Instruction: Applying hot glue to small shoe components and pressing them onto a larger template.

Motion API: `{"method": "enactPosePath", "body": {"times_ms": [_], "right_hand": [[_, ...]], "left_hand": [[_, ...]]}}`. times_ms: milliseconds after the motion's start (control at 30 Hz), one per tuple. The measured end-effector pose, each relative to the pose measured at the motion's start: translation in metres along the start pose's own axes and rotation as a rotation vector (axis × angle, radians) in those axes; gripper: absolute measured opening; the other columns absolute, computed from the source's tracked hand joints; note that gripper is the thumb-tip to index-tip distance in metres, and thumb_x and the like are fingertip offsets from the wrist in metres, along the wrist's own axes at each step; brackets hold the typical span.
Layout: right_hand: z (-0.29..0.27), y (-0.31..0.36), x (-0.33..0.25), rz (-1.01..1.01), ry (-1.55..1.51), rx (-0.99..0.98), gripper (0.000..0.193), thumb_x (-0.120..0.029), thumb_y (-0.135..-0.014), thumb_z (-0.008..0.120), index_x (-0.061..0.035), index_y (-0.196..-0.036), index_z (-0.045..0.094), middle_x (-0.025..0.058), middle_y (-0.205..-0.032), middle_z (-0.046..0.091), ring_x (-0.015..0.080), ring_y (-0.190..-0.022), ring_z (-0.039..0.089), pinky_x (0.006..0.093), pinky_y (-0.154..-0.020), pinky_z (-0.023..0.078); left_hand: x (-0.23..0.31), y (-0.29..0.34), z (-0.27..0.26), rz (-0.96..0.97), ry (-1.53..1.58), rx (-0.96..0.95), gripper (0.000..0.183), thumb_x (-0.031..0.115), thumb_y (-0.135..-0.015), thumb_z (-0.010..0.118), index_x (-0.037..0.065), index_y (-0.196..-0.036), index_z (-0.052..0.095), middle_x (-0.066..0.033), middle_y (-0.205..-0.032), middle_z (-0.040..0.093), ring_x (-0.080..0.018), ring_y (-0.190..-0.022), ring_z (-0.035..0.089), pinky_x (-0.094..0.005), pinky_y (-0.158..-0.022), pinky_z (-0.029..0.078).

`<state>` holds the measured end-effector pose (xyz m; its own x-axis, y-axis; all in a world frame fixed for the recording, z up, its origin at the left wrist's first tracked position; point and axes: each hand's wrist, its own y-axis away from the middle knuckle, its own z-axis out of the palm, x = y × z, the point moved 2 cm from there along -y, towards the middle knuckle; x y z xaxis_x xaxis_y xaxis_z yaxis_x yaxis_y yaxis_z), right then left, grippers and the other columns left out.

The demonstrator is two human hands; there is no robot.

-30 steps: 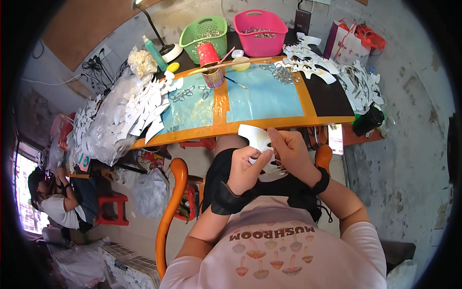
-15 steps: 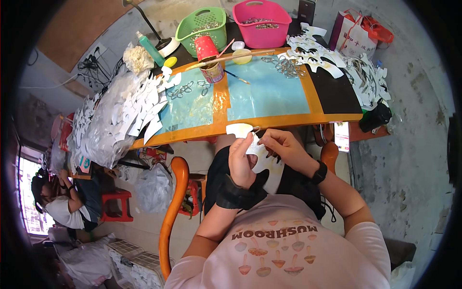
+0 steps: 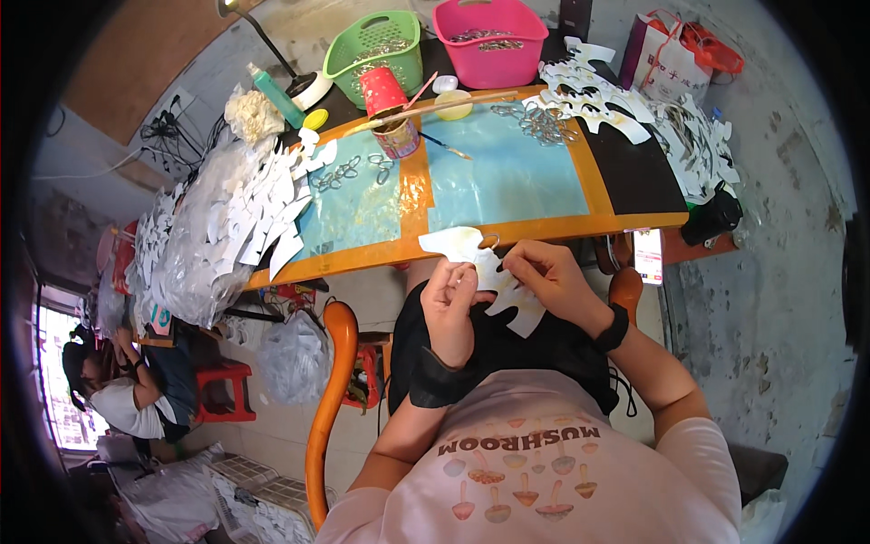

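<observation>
Hands (image 3: 450, 304) (image 3: 544, 276) on cutout (image 3: 485, 272) (table (image 3: 381, 254) beyond)

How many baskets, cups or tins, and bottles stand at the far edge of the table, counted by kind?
Baskets: 2, the green basket and the pink basket
Cups or tins: 2, the red cup and the tin just below it
Bottles: 1, the green bottle
Total: 5

A flat white card cutout (image 3: 480, 272) sits between both hands, just before the orange-edged worktable (image 3: 507, 231), two plastic baskets (image 3: 480, 41) behind.
</observation>
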<state>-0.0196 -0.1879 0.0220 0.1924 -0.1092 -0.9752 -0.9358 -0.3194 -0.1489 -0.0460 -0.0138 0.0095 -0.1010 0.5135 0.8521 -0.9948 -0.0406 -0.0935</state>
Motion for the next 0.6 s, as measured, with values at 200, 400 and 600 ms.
{"method": "enactPosePath", "body": {"times_ms": [200,400,600], "right_hand": [[0.011,0.004,-0.019,-0.226,-0.019,0.239,0.022,-0.014,-0.1,0.065,0.0014,-0.115,0.069,0.0044,-0.107,0.072,0.0084,-0.086,0.063,0.0245,-0.073,0.05],[0.005,0.005,-0.023,0.002,-0.264,0.164,0.022,-0.012,-0.097,0.068,0.0013,-0.114,0.07,0.0018,-0.1,0.073,0.0067,-0.08,0.062,0.0228,-0.073,0.051],[0.004,0.011,-0.037,0.001,-0.103,0.167,0.014,-0.008,-0.093,0.071,0.002,-0.102,0.069,0.0015,-0.09,0.07,0.0036,-0.074,0.057,0.0215,-0.065,0.046]], "left_hand": [[0.002,0.0,0.006,0.14,-0.166,0.083,0.022,0.011,-0.102,0.061,0.0,-0.121,0.062,-0.0049,-0.102,0.069,-0.0099,-0.085,0.067,-0.0264,-0.07,0.059],[-0.002,0.009,0.011,-0.016,0.055,0.046,0.017,0.006,-0.101,0.06,0.001,-0.118,0.06,-0.0071,-0.111,0.067,-0.0111,-0.097,0.066,-0.0279,-0.075,0.061],[0.002,0.014,0.027,-0.099,0.241,-0.027,0.027,0.007,-0.102,0.059,0.001,-0.128,0.054,-0.0069,-0.119,0.065,-0.0125,-0.102,0.064,-0.0292,-0.087,0.054]]}}
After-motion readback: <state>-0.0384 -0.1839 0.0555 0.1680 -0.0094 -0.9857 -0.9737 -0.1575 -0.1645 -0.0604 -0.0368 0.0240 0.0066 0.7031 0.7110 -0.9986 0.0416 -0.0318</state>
